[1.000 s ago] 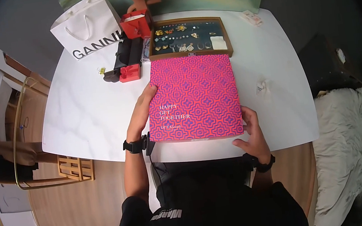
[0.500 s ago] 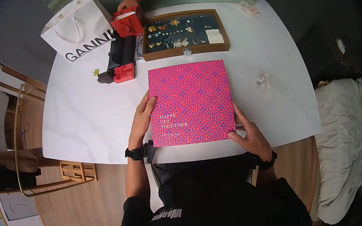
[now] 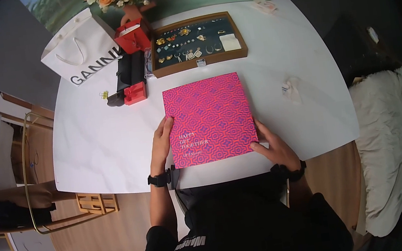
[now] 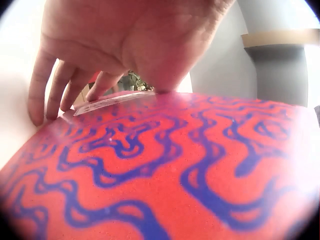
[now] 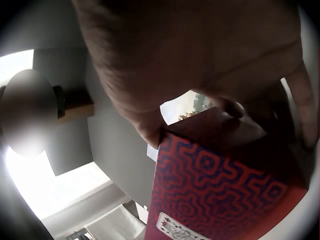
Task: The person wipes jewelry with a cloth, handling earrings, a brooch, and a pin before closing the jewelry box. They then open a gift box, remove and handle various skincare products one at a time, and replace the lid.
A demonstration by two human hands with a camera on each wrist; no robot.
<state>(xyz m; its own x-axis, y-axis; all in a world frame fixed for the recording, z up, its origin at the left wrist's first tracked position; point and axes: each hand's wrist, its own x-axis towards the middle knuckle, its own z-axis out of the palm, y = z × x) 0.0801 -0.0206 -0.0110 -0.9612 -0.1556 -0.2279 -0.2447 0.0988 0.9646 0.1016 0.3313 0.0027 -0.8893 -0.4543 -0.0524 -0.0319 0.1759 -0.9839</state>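
A square pink box [image 3: 210, 119] with a purple maze pattern and white lettering lies near the table's front edge, turned slightly. My left hand [image 3: 161, 143] grips its left side, thumb on the top edge and fingers down the side; in the left wrist view the hand [image 4: 120, 45] arches over the patterned box [image 4: 165, 165]. On the other side, my right hand [image 3: 279, 150] holds the lower right corner, its thumb at the top edge. The right wrist view shows that hand [image 5: 200, 55] around the corner of the box [image 5: 200, 185], where a small white card picture shows.
Behind the box stands a wooden jewellery case [image 3: 201, 63] with earrings. To its left are a red bag [image 3: 133, 38], a white bag [image 3: 80, 47], a black case [image 3: 130, 70] and a small red box [image 3: 135, 93]. Clear plastic [image 3: 291, 89] lies on the right of the table [image 3: 312, 121].
The pink box has moved back from the jewellery case toward the body and turned a little. My right thumb has come onto its corner. The head view has shifted.
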